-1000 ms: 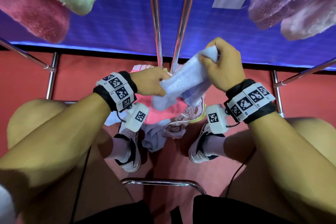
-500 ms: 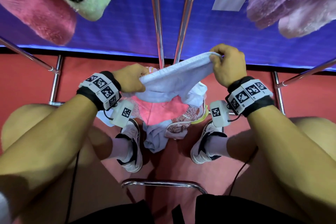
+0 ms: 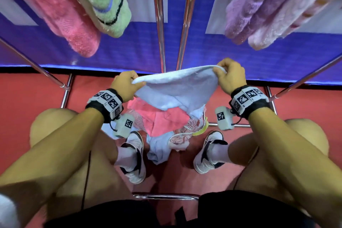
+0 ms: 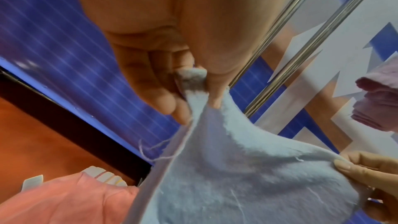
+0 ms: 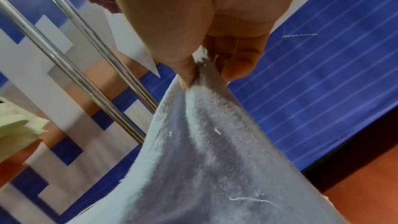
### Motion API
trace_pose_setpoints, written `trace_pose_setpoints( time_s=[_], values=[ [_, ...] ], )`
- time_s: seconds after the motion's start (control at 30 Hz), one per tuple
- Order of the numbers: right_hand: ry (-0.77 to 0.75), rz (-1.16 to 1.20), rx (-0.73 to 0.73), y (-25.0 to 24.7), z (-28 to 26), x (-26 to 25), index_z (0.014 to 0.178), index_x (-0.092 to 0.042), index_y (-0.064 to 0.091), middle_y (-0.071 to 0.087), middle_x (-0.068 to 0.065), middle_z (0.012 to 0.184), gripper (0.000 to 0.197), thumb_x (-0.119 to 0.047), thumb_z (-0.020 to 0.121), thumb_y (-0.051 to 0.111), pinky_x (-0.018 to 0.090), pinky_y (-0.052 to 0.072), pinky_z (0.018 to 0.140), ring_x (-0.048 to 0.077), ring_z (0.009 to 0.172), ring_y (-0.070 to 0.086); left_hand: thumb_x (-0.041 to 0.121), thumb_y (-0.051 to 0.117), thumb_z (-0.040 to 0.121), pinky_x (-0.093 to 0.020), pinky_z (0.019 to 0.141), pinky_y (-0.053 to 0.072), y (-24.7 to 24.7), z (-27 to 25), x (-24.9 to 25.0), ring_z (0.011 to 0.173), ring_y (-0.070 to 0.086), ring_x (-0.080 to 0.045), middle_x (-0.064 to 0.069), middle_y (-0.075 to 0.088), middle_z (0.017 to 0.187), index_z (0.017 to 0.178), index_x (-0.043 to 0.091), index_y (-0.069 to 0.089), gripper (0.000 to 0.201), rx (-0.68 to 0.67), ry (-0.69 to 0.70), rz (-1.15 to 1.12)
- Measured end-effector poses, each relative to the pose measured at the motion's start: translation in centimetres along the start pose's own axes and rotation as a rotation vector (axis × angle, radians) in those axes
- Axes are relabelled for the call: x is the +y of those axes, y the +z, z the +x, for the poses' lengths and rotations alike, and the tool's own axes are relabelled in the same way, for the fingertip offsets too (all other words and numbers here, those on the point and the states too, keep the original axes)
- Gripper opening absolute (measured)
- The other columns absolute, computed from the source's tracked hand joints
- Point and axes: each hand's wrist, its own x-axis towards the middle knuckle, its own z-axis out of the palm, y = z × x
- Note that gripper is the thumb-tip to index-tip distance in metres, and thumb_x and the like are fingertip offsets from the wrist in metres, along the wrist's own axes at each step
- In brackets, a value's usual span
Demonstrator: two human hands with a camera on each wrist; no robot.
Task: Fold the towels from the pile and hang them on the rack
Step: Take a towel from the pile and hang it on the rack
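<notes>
A light blue towel (image 3: 177,90) is stretched between my two hands above the pile. My left hand (image 3: 127,85) pinches one top corner of the light blue towel (image 4: 237,168) between thumb and curled fingers (image 4: 159,94). My right hand (image 3: 229,77) pinches the other corner of the light blue towel (image 5: 204,159). The pile (image 3: 166,122) lies on the red floor between my feet, with a pink towel on top and patterned and pale blue ones under it. The rack's chrome bars (image 3: 160,24) rise just beyond the towel.
On the rack hang a pink towel (image 3: 61,9) and a green one (image 3: 107,0) at the upper left, and lilac towels (image 3: 273,3) at the upper right. A blue wall panel (image 3: 203,52) stands behind. Chrome floor rails (image 3: 64,94) flank the pile. My shoes (image 3: 135,155) bracket it.
My hands have moved apart and upward, spreading the bunched light blue towel into a taut sheet held by its two top corners.
</notes>
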Motion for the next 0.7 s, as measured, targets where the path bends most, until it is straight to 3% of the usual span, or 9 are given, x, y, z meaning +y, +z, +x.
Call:
trace_pose_setpoints(
  time_s=[0.1,0.23,0.33,0.4,0.5,0.63,0.7],
  values=[
    [-0.037,0.042,-0.036,-0.8,-1.1,-2.2,0.086,-0.013,0.066,0.06,-0.001,0.072,0.007,-0.02,0.086,0.066,0.027,0.038,0.065,0.023,0.074,0.056,0.018,0.071,0.089,-0.04,0.044,0.052,-0.5,-1.3,2.0,0.044,0.065,-0.025,-0.017,0.06,0.06,0.08,0.014,0.051,0.022,-0.005,0.04,-0.177],
    [-0.081,0.206,-0.001,-3.3,-2.1,-5.1,0.083,-0.021,0.061,0.055,-0.005,0.062,0.007,-0.016,0.084,0.065,0.021,0.042,0.058,0.015,0.059,0.051,0.001,0.068,0.089,-0.026,0.041,0.051,-2.8,-3.4,5.0,0.042,0.06,-0.013,-0.019,0.06,0.066,0.081,0.009,0.052,0.02,0.056,0.141,-0.347],
    [-0.06,0.424,-0.042,-5.6,-3.1,-7.3,0.084,-0.023,0.051,0.048,-0.001,0.056,0.025,0.001,0.086,0.055,0.027,0.045,0.047,0.013,0.045,0.046,-0.006,0.068,0.086,-0.024,0.049,0.056,-5.6,-5.2,7.0,0.054,0.064,-0.016,-0.015,0.061,0.071,0.079,0.011,0.054,0.023,0.139,0.173,-0.475],
    [-0.085,0.512,-0.075,-7.3,-4.0,-9.2,0.083,-0.019,0.046,0.046,0.002,0.053,0.03,0.01,0.088,0.047,0.025,0.044,0.038,0.011,0.037,0.045,-0.009,0.069,0.084,-0.023,0.054,0.057,-7.3,-6.3,8.7,0.055,0.064,-0.013,-0.012,0.061,0.071,0.079,0.01,0.057,0.022,0.148,0.214,-0.536],
    [-0.16,0.556,-0.135,-10.1,-4.8,-12.7,0.081,-0.015,0.045,0.046,-0.004,0.048,0.031,0.015,0.089,0.043,0.024,0.045,0.035,0.01,0.035,0.047,-0.011,0.071,0.08,-0.022,0.056,0.058,-9.7,-7.8,12.3,0.053,0.064,-0.008,-0.005,0.066,0.062,0.079,0.004,0.06,0.019,0.148,0.291,-0.602],
    [-0.268,0.592,-0.137,-13.8,-4.9,-17.5,0.084,-0.015,0.049,0.048,0.012,0.068,0.031,0.014,0.09,0.041,0.022,0.045,0.037,0.014,0.039,0.052,-0.008,0.074,0.08,-0.02,0.051,0.055,-13.4,-9.3,17.5,0.051,0.064,-0.006,0.004,0.068,0.057,0.079,0.008,0.059,0.022,0.186,0.4,-0.643],
    [-0.299,0.607,-0.08,-15.8,-4.7,-19.8,0.083,-0.014,0.053,0.052,0.008,0.078,0.032,0.014,0.09,0.04,0.025,0.05,0.039,0.01,0.046,0.054,-0.005,0.073,0.081,-0.018,0.047,0.05,-15.5,-9.8,19.8,0.05,0.062,-0.003,0.007,0.067,0.055,0.078,0.012,0.058,0.023,0.233,0.457,-0.642]
  ],
)
